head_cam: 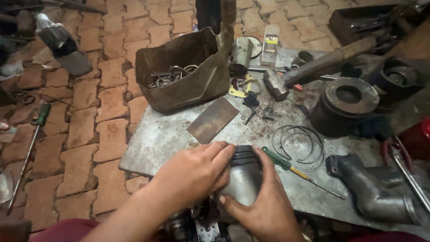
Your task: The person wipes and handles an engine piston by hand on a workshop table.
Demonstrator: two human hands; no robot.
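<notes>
Both my hands grip a grey metal piston (244,177) with dark ring grooves at its top, near the front edge of a metal plate (156,139) lying on the ground. My left hand (192,172) wraps over its left side and top. My right hand (264,201) cups it from the right and below. A connecting rod end (204,215) shows dark under the piston, between my wrists. Thin piston rings (298,143) lie in a loose heap just right of my hands, beside a green-handled screwdriver (286,166).
A brown bag of metal parts (188,76) stands at the plate's back left. A hammer (309,71), a dark round cylinder part (345,105), a rusty flat sheet (212,118), a cast pipe elbow (376,190) and pliers (398,157) crowd the plate. Another screwdriver (29,148) lies on the brick paving.
</notes>
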